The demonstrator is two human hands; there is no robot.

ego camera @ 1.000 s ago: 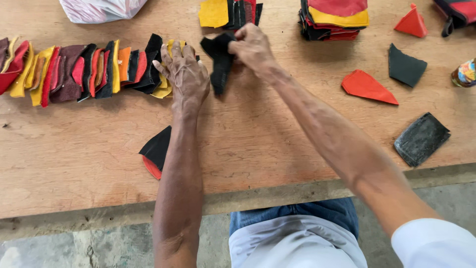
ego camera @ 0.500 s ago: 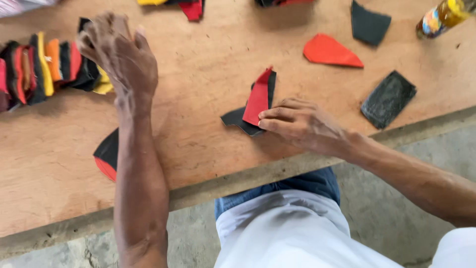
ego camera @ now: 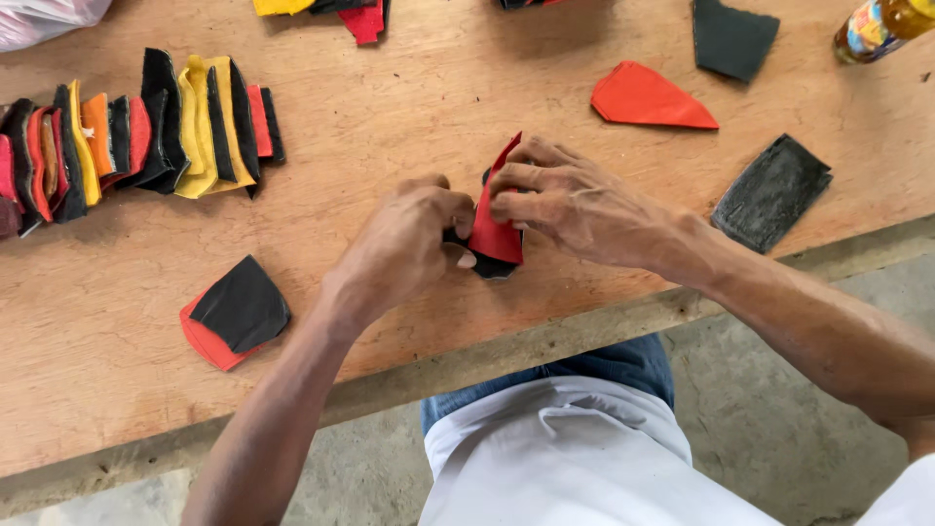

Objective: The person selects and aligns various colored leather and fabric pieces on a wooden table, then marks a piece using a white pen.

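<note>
Red pointed suede-like cutout (ego camera: 495,226) over a black piece (ego camera: 492,265), at the wooden surface's (ego camera: 390,127) near edge, pinched by left hand (ego camera: 409,244) and right hand (ego camera: 565,205): looks thin, floppy, light, best gripped along edges.

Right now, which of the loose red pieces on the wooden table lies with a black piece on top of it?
The red piece near the table's front edge, left of both hands; the red triangular piece farther back lies bare.
</note>
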